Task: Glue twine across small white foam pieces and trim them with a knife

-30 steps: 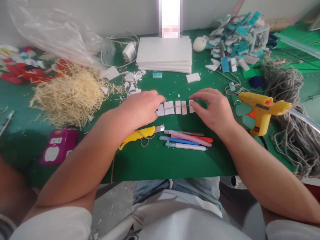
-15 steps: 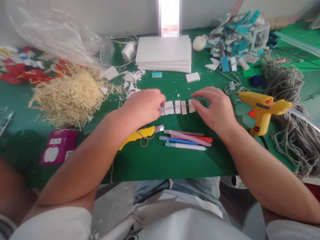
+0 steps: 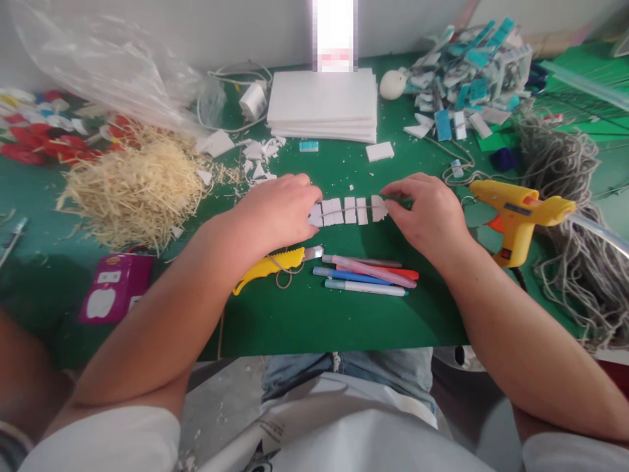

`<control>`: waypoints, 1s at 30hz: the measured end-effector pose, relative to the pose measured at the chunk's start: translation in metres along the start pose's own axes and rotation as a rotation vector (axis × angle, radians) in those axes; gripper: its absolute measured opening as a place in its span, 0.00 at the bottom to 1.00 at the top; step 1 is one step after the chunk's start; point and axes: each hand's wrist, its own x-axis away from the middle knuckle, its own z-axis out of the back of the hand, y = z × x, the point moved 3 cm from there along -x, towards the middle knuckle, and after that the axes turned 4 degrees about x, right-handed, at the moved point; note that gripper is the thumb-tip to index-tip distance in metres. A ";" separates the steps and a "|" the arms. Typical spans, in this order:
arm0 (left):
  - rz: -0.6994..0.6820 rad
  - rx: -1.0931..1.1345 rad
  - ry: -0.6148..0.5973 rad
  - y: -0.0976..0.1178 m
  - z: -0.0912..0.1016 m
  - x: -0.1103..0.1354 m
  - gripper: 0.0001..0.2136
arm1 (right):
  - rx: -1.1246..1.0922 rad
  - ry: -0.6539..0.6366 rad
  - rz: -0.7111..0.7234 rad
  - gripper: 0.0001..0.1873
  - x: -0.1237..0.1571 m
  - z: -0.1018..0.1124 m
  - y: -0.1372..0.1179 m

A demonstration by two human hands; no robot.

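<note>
A row of several small white foam tiles [image 3: 348, 210] lies on the green mat [image 3: 319, 321], with a thin grey string [image 3: 351, 208] running across them. My left hand [image 3: 280, 213] rests at the row's left end, fingers curled and pinched on the string and the end tile. At the right end my right hand [image 3: 426, 213] pinches the string with thumb and forefinger beside the last tile.
A yellow utility knife [image 3: 268, 265] and several pens [image 3: 368, 275] lie just in front of the tiles. A yellow glue gun [image 3: 515, 213] stands at right, grey yarn [image 3: 565, 196] beyond it. Straw pile [image 3: 137, 187] at left, stacked white foam sheets [image 3: 324, 105] at back, foam scraps [image 3: 466, 65] back right.
My right hand has shifted slightly right, stretching the string and uncovering the rightmost tile. My left hand has barely moved.
</note>
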 end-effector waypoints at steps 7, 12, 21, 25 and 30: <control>0.036 0.032 0.018 0.001 0.000 0.000 0.26 | -0.003 -0.063 0.019 0.15 0.004 0.003 -0.008; 0.049 0.033 0.008 0.001 -0.001 -0.001 0.27 | -0.069 -0.132 0.132 0.27 0.004 -0.001 -0.006; 0.052 0.044 0.006 0.001 0.001 -0.001 0.25 | -0.159 -0.188 0.345 0.36 0.004 -0.014 -0.007; 0.044 0.059 0.012 0.000 0.000 -0.001 0.25 | -0.148 -0.185 0.353 0.34 0.003 -0.015 -0.008; 0.035 0.066 0.006 -0.001 0.003 0.000 0.26 | -0.135 -0.179 0.337 0.31 0.003 -0.012 -0.008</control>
